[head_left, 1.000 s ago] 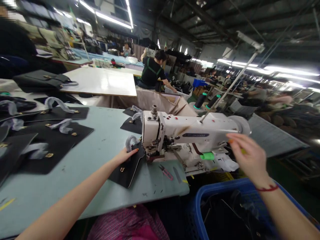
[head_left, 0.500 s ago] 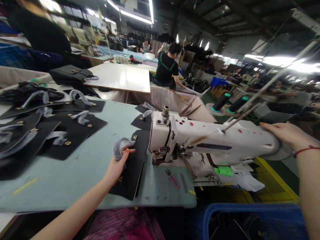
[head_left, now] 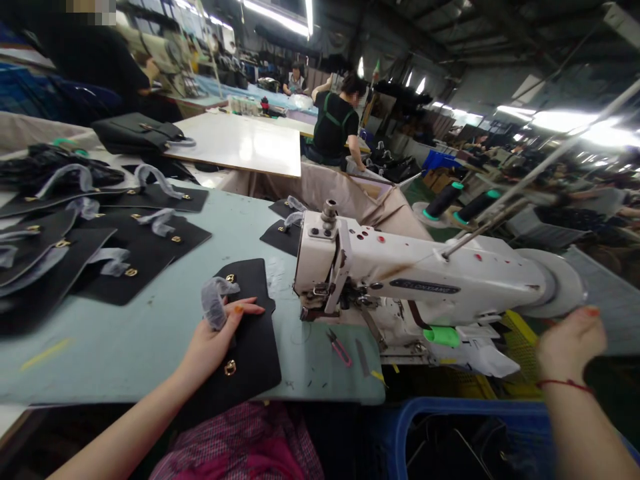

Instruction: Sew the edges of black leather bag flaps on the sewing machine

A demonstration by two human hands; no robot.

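Note:
My left hand (head_left: 216, 337) lies on a black leather bag panel (head_left: 250, 333) with gold rings, its fingers gripping the panel's grey wrapped handle (head_left: 214, 300). The panel rests on the pale green table (head_left: 150, 333), left of the white sewing machine (head_left: 415, 280) and clear of its needle. My right hand (head_left: 570, 340) hangs below the machine's handwheel (head_left: 563, 283), fingers curled in, nothing visible in it. It wears a red string at the wrist.
Several more black panels (head_left: 125, 253) with wrapped handles lie at the table's left. Pink thread snips (head_left: 340, 348) sit near the machine. A blue crate (head_left: 450, 433) stands below at the right. Other people work at benches behind; a finished black bag (head_left: 135, 133) rests far left.
My left hand pulled the black panel out from under the presser foot toward me and leftward. My right hand left the handwheel and dropped below it.

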